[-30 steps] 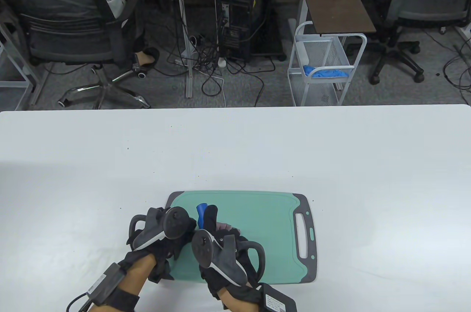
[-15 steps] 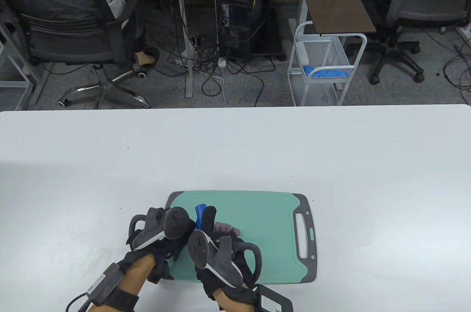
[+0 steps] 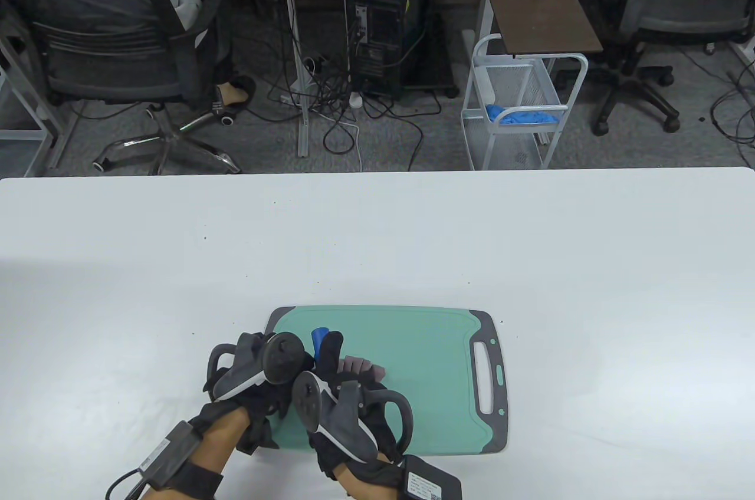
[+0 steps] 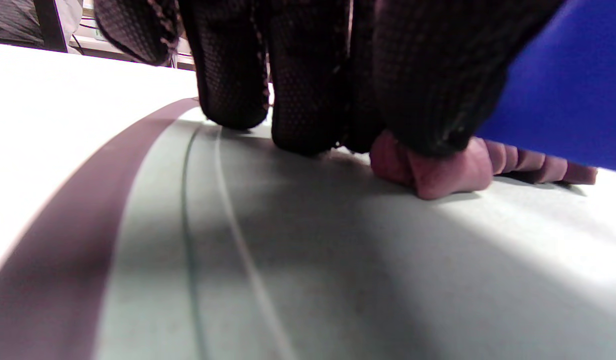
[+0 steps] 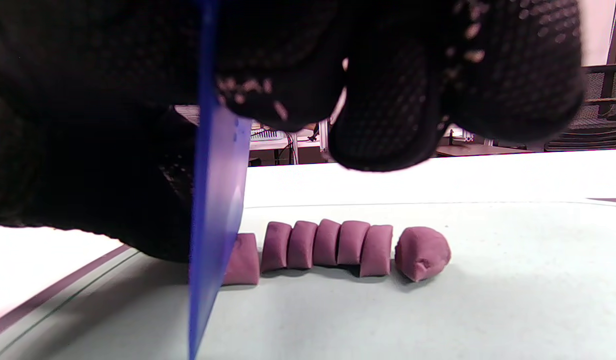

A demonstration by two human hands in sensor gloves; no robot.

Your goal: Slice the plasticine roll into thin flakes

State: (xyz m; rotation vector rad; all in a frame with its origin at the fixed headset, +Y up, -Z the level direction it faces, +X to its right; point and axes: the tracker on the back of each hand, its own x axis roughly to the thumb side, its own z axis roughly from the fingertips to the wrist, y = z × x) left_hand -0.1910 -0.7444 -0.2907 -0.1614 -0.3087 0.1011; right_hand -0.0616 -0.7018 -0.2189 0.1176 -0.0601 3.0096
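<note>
Blue blade (image 5: pixel 213 225) shifted left along roll (image 5: pixel 333 247).

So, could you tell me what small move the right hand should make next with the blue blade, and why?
Probably lift the blue blade and shift it slightly toward the left hand for another cut. In the right wrist view the blade stands on the cutting board beside the last cut slice, and the left hand's fingers press on uncut plasticine roll.
</note>
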